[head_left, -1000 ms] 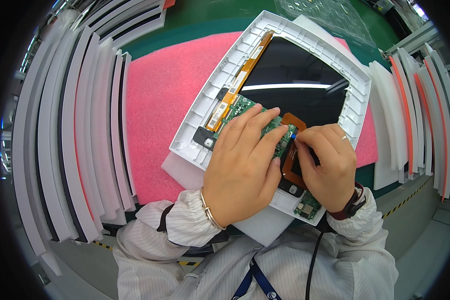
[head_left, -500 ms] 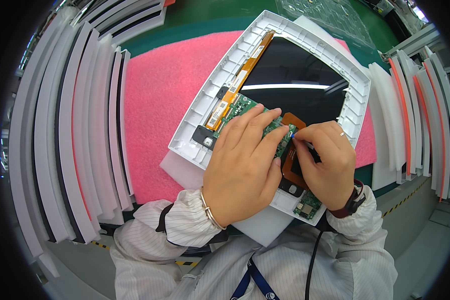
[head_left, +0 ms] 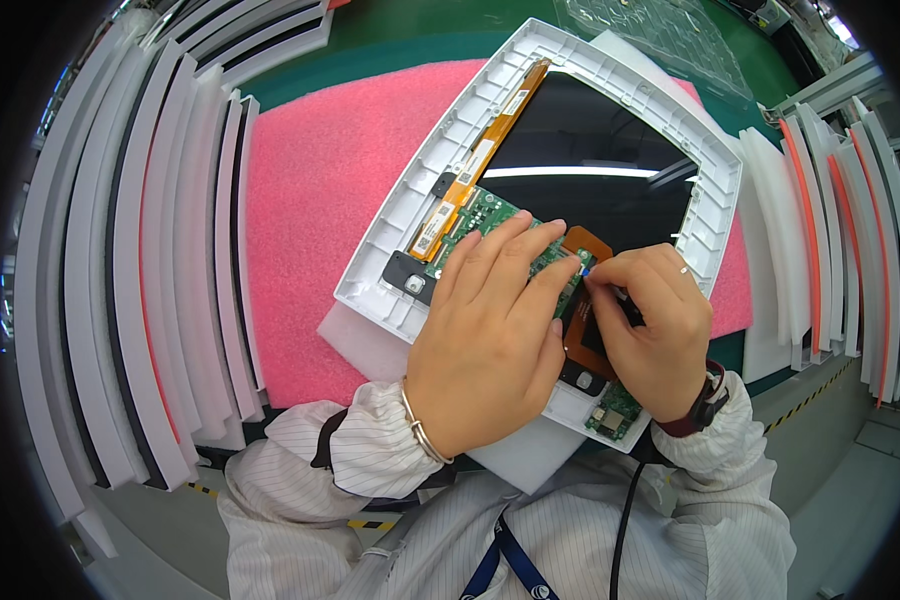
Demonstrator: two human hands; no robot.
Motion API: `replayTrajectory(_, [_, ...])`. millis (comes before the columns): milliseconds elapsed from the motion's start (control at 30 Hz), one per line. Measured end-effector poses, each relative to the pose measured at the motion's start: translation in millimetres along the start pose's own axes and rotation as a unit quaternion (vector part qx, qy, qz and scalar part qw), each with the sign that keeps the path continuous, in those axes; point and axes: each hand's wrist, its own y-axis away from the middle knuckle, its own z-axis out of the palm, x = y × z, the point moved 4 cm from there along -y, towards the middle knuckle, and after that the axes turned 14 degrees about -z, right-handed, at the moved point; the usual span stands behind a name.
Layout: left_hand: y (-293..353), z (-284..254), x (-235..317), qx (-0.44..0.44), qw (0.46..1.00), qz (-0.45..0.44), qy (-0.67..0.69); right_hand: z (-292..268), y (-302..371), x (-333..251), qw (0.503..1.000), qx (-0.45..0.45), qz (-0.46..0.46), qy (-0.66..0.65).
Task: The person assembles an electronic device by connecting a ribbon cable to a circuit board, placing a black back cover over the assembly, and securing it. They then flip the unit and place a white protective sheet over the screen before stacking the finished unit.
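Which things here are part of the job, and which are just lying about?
In use:
white casing with dark panel
green circuit board under left hand
blue tab pinched by right hand

Apparently lying about:
clear plastic tray
upright pale sheets

The green tabletop [head_left: 370, 62] bears a pink foam sheet [head_left: 315, 230]. Partly over that lies a white sheet [head_left: 535, 455], set askew, with the white casing [head_left: 410, 215] resting on top.

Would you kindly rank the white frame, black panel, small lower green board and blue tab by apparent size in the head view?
White frame, by its outline
Black panel
Small lower green board
Blue tab, partly hidden
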Motion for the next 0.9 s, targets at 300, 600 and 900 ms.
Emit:
replayTrajectory(300, [0.3, 0.5, 2.6, -0.002, 1.0, 0.005, -0.004, -1.4, 1.6, 0.2, 1.0, 0.004, -0.003, -0.003])
replayTrajectory(600, [1.7, 1.1, 3.4, -0.002, 0.999, 0.01, -0.047, -0.7, 1.1, 0.3, 1.0, 0.004, -0.005, -0.006])
replayTrajectory(900, [1.3, 1.1, 5.5, 0.016, 0.995, 0.022, -0.091, -4.9, 1.6, 0.4, 1.0, 0.013, -0.006, 0.011])
